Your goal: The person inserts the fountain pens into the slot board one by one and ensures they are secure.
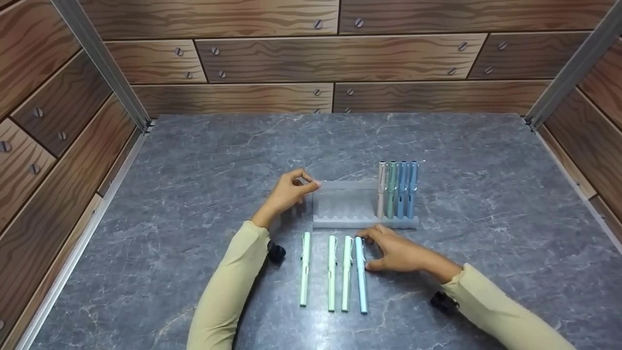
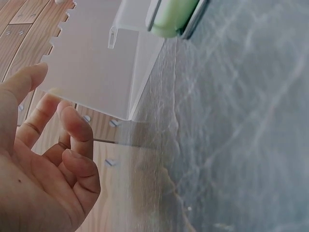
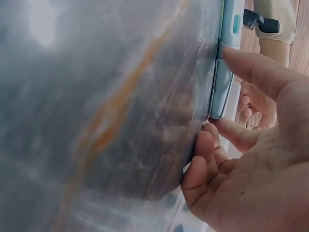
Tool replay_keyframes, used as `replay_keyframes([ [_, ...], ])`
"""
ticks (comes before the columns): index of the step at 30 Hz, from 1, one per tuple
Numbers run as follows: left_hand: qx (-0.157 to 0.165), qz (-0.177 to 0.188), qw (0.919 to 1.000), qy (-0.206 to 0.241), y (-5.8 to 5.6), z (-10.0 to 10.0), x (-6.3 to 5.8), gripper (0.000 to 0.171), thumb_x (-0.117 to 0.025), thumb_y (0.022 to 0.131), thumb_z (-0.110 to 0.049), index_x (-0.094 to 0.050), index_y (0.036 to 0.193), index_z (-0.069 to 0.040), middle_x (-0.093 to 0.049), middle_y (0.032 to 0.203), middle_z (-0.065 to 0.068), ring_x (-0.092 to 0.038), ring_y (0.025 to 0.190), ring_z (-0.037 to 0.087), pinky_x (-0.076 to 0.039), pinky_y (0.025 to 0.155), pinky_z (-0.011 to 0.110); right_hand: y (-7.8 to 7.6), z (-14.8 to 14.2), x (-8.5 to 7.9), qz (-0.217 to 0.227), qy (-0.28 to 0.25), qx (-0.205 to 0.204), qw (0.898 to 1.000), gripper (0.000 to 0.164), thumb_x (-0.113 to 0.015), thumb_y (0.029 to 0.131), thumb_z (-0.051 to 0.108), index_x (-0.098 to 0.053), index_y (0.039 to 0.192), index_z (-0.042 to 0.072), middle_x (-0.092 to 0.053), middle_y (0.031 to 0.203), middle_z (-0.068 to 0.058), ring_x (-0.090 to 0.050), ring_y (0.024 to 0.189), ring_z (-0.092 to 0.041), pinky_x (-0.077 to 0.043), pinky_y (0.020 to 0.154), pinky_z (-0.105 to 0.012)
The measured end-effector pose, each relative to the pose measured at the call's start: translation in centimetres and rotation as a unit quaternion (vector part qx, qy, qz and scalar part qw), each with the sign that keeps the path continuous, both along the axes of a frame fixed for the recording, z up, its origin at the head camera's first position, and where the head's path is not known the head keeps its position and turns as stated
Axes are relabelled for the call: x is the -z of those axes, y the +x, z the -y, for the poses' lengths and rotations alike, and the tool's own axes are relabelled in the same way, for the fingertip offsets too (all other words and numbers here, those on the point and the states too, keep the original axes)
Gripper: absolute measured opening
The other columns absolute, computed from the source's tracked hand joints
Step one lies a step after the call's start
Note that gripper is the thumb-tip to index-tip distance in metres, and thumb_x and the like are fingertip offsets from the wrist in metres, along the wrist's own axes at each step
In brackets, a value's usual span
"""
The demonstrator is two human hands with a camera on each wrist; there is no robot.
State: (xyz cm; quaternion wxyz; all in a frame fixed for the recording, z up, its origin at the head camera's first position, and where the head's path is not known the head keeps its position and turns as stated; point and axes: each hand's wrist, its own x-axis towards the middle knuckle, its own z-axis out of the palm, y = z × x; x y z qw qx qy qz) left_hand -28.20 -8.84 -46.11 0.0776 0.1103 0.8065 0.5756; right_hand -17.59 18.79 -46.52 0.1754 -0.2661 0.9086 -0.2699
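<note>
A clear pen rack [image 1: 345, 204] stands on the table, with several pens upright at its right end: a pale pinkish one [image 1: 381, 189], a green one [image 1: 391, 189] and blue ones [image 1: 407, 189]. At the rack's upper left corner, my left hand [image 1: 287, 192] pinches the edge between thumb and finger. In front lie several pens, among them light green pens [image 1: 305, 270] and a light blue pen [image 1: 361, 274]. My right hand [image 1: 396, 250] touches the light blue pen; its thumb [image 3: 256, 70] is at the side and a fingertip at the clip end.
The grey marbled table [image 1: 204, 160] meets wood-patterned walls [image 1: 335, 58] at the back and sides. Metal posts [image 1: 104, 63] stand at the back corners. A black wrist device [image 1: 276, 253] sits at the left sleeve, another at the right.
</note>
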Motion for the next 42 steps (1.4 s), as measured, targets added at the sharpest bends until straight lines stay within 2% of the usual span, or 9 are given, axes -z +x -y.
replay_keyframes([
  [4, 0.0, 0.005, 1.0, -0.002, 0.0, 0.0, 0.1, 0.019, -0.071, 0.087, -0.031, -0.063, 0.09, -0.014, -0.054, 0.066, 0.006, -0.046, 0.051, 0.013, -0.044, 0.053, 0.03, 0.1, 0.1, 0.1, -0.007, 0.009, 0.002, 1.0, 0.068, -0.075, 0.078, 0.026, -0.046, 0.137, 0.009, -0.051, 0.114, -0.01, -0.05, 0.105, -0.026, -0.046, 0.089, -0.052],
  [10, -0.004, 0.004, 1.0, -0.001, 0.0, 0.0, 0.2, 0.021, -0.073, 0.086, -0.031, -0.064, 0.09, -0.013, -0.054, 0.066, 0.006, -0.046, 0.051, 0.014, -0.044, 0.052, 0.03, 0.2, 0.1, 0.3, -0.019, -0.006, 0.007, 1.0, 0.064, -0.073, 0.076, 0.018, -0.046, 0.134, 0.005, -0.052, 0.111, -0.009, -0.05, 0.101, -0.024, -0.044, 0.087, -0.044],
  [14, -0.006, 0.003, 1.0, -0.001, -0.1, 0.0, 0.2, 0.02, -0.073, 0.086, -0.03, -0.064, 0.09, -0.012, -0.054, 0.065, 0.005, -0.046, 0.05, 0.012, -0.044, 0.052, 0.029, 0.1, -0.2, 0.4, -0.018, -0.04, 0.001, 0.999, 0.06, -0.069, 0.078, 0.01, -0.044, 0.131, 0.0, -0.051, 0.108, -0.012, -0.049, 0.096, -0.022, -0.042, 0.084, -0.034],
  [23, -0.005, 0.001, 1.0, 0.0, -0.1, -0.1, -0.1, 0.02, -0.073, 0.086, -0.028, -0.065, 0.09, -0.011, -0.052, 0.062, 0.0, -0.044, 0.048, 0.009, -0.042, 0.051, 0.027, -0.1, -1.0, 0.1, 0.066, -0.133, 0.006, 0.989, 0.06, -0.06, 0.083, -0.003, -0.031, 0.136, -0.005, -0.056, 0.099, -0.015, -0.053, 0.076, -0.01, -0.047, 0.065, -0.022],
  [27, -0.005, 0.003, 1.0, -0.001, -0.1, -0.1, -0.1, 0.02, -0.073, 0.086, -0.029, -0.064, 0.09, -0.012, -0.053, 0.063, -0.001, -0.045, 0.05, 0.009, -0.042, 0.051, 0.027, -0.2, -1.2, 0.0, 0.12, -0.175, 0.008, 0.977, 0.061, -0.055, 0.085, -0.007, -0.024, 0.138, -0.005, -0.06, 0.093, -0.017, -0.055, 0.07, -0.01, -0.046, 0.061, -0.022],
  [32, 0.003, 0.008, 1.0, 0.0, 0.0, 0.0, -0.1, 0.018, -0.072, 0.087, -0.029, -0.063, 0.09, -0.014, -0.056, 0.066, 0.006, -0.045, 0.051, 0.012, -0.043, 0.053, 0.029, -0.2, -1.3, 0.1, 0.171, -0.219, 0.01, 0.961, 0.065, -0.052, 0.084, -0.012, -0.018, 0.139, -0.006, -0.058, 0.085, -0.012, -0.055, 0.065, -0.011, -0.049, 0.061, -0.023],
  [38, 0.003, 0.009, 0.9999, -0.004, -0.1, 0.0, 0.1, 0.018, -0.072, 0.087, -0.029, -0.063, 0.09, -0.013, -0.056, 0.068, 0.008, -0.045, 0.051, 0.011, -0.043, 0.053, 0.029, -0.2, -1.7, -0.1, 0.172, -0.232, 0.029, 0.957, 0.067, -0.054, 0.081, -0.013, -0.02, 0.138, -0.007, -0.053, 0.083, -0.006, -0.055, 0.065, -0.01, -0.051, 0.059, -0.022],
  [41, 0.002, 0.008, 1.0, 0.002, -0.2, 0.0, 0.1, 0.02, -0.073, 0.086, -0.029, -0.063, 0.09, -0.012, -0.055, 0.066, 0.005, -0.045, 0.05, 0.011, -0.042, 0.052, 0.029, -0.3, -1.8, -0.4, 0.163, -0.235, 0.035, 0.957, 0.065, -0.056, 0.082, -0.012, -0.021, 0.137, -0.007, -0.053, 0.081, -0.01, -0.055, 0.064, -0.01, -0.051, 0.059, -0.022],
  [42, 0.002, 0.009, 1.0, 0.003, 0.0, 0.0, -0.3, 0.02, -0.073, 0.087, -0.027, -0.063, 0.09, -0.01, -0.054, 0.065, 0.004, -0.045, 0.05, 0.011, -0.042, 0.052, 0.029, -0.3, -1.9, -0.5, 0.159, -0.237, 0.036, 0.958, 0.065, -0.057, 0.083, -0.011, -0.022, 0.137, -0.008, -0.054, 0.082, -0.012, -0.055, 0.064, -0.01, -0.052, 0.059, -0.023],
])
